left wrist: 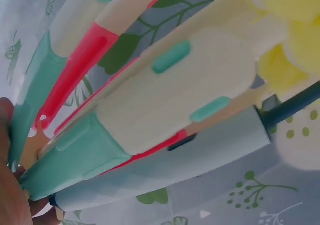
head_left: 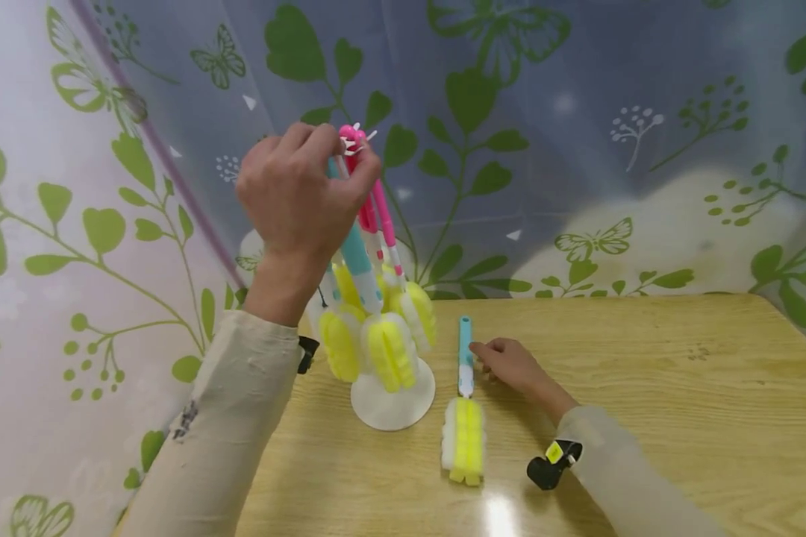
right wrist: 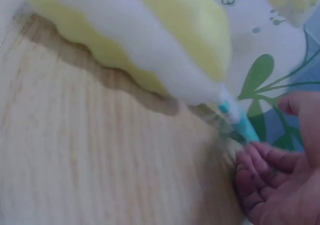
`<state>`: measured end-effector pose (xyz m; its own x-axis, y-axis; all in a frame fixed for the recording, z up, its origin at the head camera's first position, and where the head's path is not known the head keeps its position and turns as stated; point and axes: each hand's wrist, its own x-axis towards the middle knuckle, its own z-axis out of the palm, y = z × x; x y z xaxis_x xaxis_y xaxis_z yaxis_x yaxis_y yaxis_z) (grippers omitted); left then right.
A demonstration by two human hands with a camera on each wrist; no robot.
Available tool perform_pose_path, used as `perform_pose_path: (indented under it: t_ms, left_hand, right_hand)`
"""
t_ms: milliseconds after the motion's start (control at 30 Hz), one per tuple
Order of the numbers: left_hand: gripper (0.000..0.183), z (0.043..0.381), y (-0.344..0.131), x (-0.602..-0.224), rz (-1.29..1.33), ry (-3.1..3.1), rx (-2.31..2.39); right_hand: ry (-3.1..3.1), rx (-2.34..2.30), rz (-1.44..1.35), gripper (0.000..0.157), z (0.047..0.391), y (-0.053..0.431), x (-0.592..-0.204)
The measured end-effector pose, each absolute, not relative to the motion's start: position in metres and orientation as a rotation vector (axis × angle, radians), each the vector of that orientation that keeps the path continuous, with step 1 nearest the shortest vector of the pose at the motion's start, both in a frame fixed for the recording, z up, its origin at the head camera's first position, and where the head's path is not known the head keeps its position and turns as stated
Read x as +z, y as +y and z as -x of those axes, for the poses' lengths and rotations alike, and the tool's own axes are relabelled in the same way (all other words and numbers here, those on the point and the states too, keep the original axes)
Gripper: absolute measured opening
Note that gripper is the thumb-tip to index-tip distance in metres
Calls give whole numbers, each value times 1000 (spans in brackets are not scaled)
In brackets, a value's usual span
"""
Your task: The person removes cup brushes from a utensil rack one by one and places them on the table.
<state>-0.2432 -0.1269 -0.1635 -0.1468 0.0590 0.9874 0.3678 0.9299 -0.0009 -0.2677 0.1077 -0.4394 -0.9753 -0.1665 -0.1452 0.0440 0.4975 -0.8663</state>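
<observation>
My left hand (head_left: 302, 186) is at the top of a white stand (head_left: 392, 418), its fingers curled round the handle end of a hanging teal-and-white sponge bottle brush (head_left: 357, 261). Pink-handled brushes (head_left: 384, 216) hang beside it, with yellow-and-white sponge heads (head_left: 391, 350) below. In the left wrist view, several handles (left wrist: 85, 150) converge at the left fingers (left wrist: 15, 200); the exact grip is partly hidden. Another brush (head_left: 466, 440) with a blue handle lies on the table. My right hand (head_left: 510, 364) touches that handle with its fingertips; the right wrist view shows the thumb apart.
The light wooden table (head_left: 645, 388) extends to the right. Behind and to the left hangs a curtain (head_left: 578, 149) printed with green leaves and butterflies. A light-coloured cylinder (left wrist: 165, 160) with a dark rod hangs among the handles.
</observation>
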Motion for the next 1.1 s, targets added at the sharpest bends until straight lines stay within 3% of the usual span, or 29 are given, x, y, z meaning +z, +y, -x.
perform_pose_path:
  t_ms: [200,667,1100]
  left_hand:
    - [24,242,-127,-161,351,-1758,-219]
    - [25,246,-130,-164,413,-1695,-280]
    - [28,251,-136,-164,474,-1623,-309]
  right_hand:
    - [2511,-1653,180,45,272,116,-416]
    - [2383,-2070,744,36,264,80,-309]
    - [2426,-2066,1007,41,254,35,-263]
